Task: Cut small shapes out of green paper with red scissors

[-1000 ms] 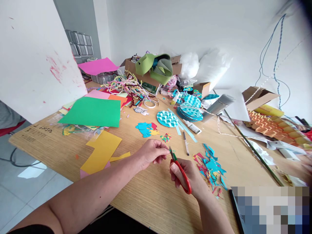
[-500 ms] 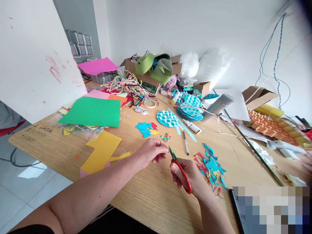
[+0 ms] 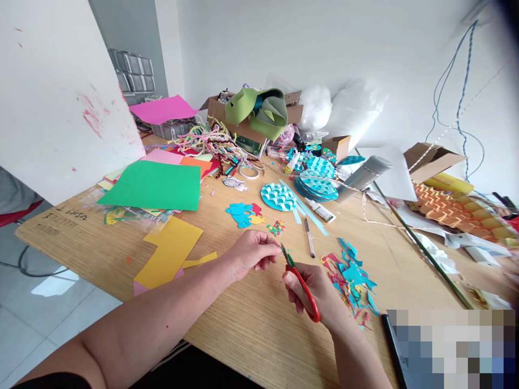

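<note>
My right hand [image 3: 308, 290] grips red-handled scissors [image 3: 311, 302], their blades pointing up and toward my other hand. A green patch shows beside the blades; whether it is paper or part of the scissors is unclear. My left hand [image 3: 259, 250] is pinched at the scissor tips on a tiny green scrap of paper [image 3: 289, 250], mostly hidden by the fingers. Beyond the hands lie blue fish cut-outs [image 3: 240, 214], a red one [image 3: 256, 208], a yellow one [image 3: 257, 220] and a small heap of coloured paper bits [image 3: 276, 228].
Paper offcuts [image 3: 357, 275] lie right of my hands, near a pen [image 3: 309, 237] and a glue bottle [image 3: 320, 210]. Green sheet [image 3: 154, 186] and yellow paper [image 3: 172, 251] are left. Behind stand a grey cylinder [image 3: 367, 175] and boxes. A blurred hand [image 3: 503, 275] shows at far right.
Almost nothing differs. Both hands and the scissors hold nearly the same place, while the view has shifted very slightly.
</note>
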A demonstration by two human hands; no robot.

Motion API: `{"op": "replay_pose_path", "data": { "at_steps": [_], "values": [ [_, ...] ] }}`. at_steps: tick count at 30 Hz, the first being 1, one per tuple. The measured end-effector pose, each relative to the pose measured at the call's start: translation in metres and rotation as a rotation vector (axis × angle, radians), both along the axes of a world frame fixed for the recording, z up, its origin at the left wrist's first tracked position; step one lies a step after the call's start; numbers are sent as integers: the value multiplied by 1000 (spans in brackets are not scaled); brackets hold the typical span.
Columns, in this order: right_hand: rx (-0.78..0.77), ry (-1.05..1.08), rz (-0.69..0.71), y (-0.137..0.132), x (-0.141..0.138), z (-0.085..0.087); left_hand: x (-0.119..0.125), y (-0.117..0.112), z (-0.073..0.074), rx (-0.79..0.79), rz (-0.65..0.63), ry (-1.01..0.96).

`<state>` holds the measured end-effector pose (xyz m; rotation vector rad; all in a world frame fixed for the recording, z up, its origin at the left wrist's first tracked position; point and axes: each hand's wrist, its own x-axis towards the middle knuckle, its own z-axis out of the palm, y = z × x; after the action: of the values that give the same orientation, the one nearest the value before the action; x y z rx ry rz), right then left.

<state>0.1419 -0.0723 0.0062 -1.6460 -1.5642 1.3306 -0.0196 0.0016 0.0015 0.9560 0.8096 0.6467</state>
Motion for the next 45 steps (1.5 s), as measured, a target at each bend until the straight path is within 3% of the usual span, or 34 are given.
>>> {"op": "replay_pose_path", "data": {
  "at_steps": [11, 19, 23, 28, 35, 39, 42, 45],
  "values": [
    [-13, -3, -37, 0, 3, -2, 0, 0, -2, 13, 7, 3],
    [94, -45, -313, 7, 10, 4, -6, 11, -1, 47, -32, 275],
    [113, -64, -378, 9, 12, 6, -8, 13, -6, 276, -217, 562],
    [147, -75, -374, 9, 10, 8, -10, 12, -10, 683, -220, 907],
    [236, -126, -434, 9, 4, 7, -12, 15, -11, 749, -206, 960],
    [342, -183, -426, 11, 6, 0, -13, 16, -13, 773, -109, 967],
    [452, -277, -392, 12, 5, -6, -12, 17, -16, 942, 1, 931],
    [523, -324, -387, 13, 3, -9, -9, 16, -20, 1164, 24, 876]
  ]
}}
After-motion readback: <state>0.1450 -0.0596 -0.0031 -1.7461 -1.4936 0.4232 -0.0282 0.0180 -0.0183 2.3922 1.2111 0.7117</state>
